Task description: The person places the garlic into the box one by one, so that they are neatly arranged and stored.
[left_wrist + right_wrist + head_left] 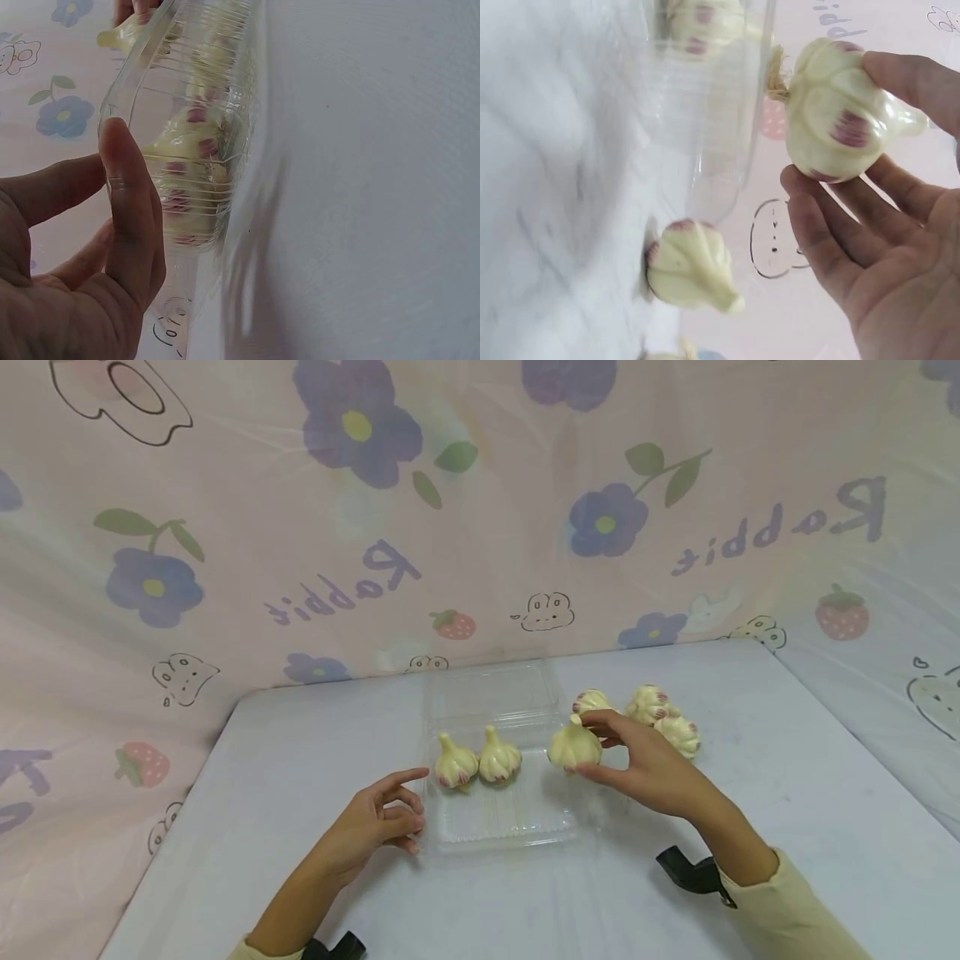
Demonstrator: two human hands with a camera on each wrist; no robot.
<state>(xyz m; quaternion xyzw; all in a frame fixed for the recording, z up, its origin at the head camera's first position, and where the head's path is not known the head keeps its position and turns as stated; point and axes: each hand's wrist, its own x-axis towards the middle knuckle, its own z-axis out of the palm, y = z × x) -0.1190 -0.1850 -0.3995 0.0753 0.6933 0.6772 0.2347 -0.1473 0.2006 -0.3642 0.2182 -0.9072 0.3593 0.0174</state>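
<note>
A clear plastic clamshell container (pixel 495 827) lies with its lid (pixel 491 689) folded back toward the wall. Inside its tray, along the back left, two garlic bulbs (pixel 456 764) (pixel 499 758) stand side by side, stems up. My left hand (pixel 375 827) is at the tray's left side, its loosely bent fingers (pixel 131 217) touching the rim. Between thumb and fingers, my right hand (pixel 645 760) pinches another garlic bulb (pixel 844 112) over the tray's right edge. That bulb is pale with purplish patches and a rooty base, and it hangs clear of the tray.
Several more garlic bulbs (pixel 648 703) are grouped on the white table (pixel 787 827) behind my right hand; one loose bulb (pixel 694 262) shows in the right wrist view. A printed cloth (pixel 495 527) hangs along the table's back edge.
</note>
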